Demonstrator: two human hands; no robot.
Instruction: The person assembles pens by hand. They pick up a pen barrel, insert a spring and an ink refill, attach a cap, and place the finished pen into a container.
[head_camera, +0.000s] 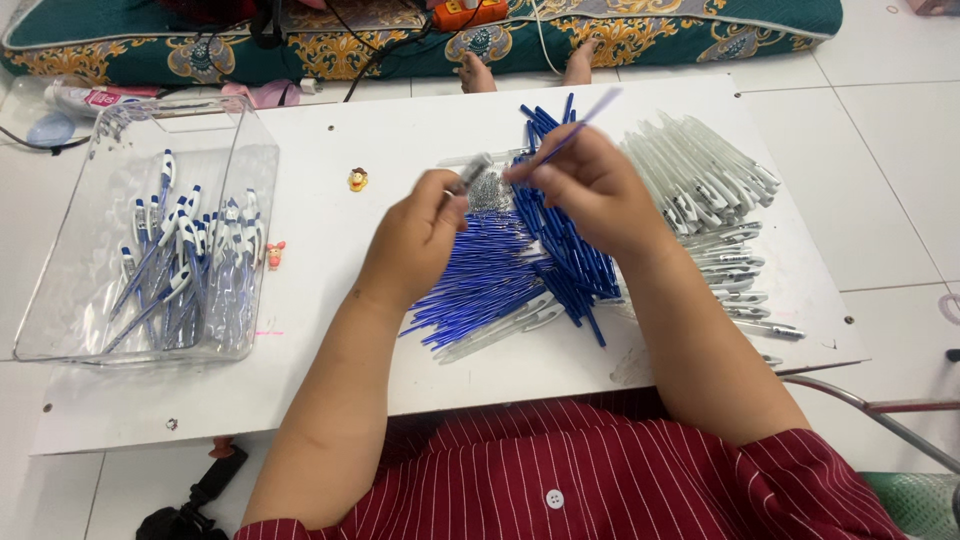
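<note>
Two hands fitting a pen part above a heap of blue refills.

Right hand (590, 190) fingers pinch a thin blue refill (575, 130), tip up; left hand (425, 235) fingers close on a clear pen barrel (470, 173). Below lie blue refills (490, 280), white barrels (700, 180) to the right, a clear bin (60, 250) of finished pens (185, 260) on the white worktop (330, 340).

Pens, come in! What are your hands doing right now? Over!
Left hand pinching small grey pen part. Right hand holding blue refill. Blue refill pile underneath. Nothing blocking.
</note>
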